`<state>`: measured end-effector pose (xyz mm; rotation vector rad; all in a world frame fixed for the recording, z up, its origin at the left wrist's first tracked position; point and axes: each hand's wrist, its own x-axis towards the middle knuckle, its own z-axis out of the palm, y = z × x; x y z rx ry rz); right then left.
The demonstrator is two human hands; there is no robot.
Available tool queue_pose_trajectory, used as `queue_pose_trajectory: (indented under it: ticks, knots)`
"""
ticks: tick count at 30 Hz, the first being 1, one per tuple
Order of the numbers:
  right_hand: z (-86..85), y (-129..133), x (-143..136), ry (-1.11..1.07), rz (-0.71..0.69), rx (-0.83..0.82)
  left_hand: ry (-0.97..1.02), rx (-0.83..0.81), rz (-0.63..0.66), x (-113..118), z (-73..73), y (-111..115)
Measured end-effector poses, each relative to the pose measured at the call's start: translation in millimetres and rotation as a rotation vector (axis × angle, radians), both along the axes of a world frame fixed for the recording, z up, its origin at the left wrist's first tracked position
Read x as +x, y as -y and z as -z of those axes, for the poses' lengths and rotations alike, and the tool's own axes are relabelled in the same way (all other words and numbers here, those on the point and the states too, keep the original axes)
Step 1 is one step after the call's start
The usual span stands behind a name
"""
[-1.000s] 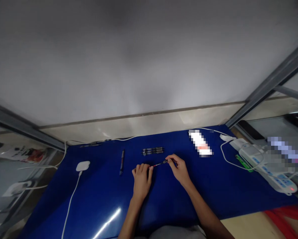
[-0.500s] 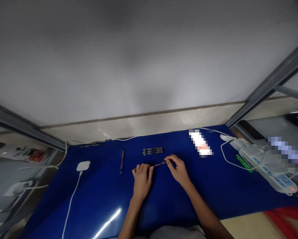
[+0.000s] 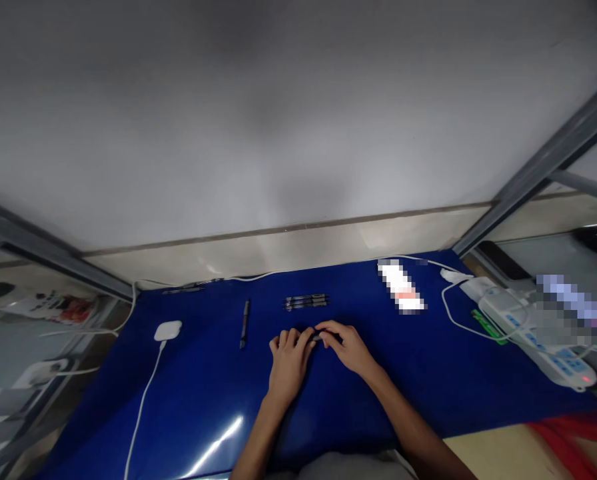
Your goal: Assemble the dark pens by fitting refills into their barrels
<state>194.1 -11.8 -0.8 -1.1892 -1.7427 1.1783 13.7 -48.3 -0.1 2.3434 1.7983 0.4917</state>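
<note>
My left hand (image 3: 289,363) and my right hand (image 3: 346,347) meet over the middle of the desk, both with fingers closed on a pen (image 3: 317,337). Only a short dark piece of it shows between the fingertips; the rest is hidden. Just beyond my hands lies a row of several dark pens (image 3: 306,302), side by side and level. To the left of my left hand, a single dark pen (image 3: 245,325) lies on its own, pointing away from me.
The blue desk top (image 3: 203,393) holds a white case (image 3: 168,331) on a cable at left. More pens (image 3: 184,289) lie by the wall. At right are a phone-like blurred bright rectangle (image 3: 401,287), a green packet (image 3: 488,327) and a white power strip (image 3: 538,340) with cables.
My right hand has moved left until its fingertips almost meet those of my left. The thin shaft with a red part that showed between my hands is now hidden.
</note>
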Motion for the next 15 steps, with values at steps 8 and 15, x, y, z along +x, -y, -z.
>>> queue_pose_trajectory:
  ticks: [8, 15]
  knots:
    - [7.1, -0.8, -0.7, 0.026, 0.019, 0.084, 0.025, 0.002, 0.015, -0.6, 0.9, 0.1]
    - [1.9, -0.4, -2.2, 0.041, -0.004, 0.185, 0.068, 0.007, 0.008, -1.5, 0.3, -0.1]
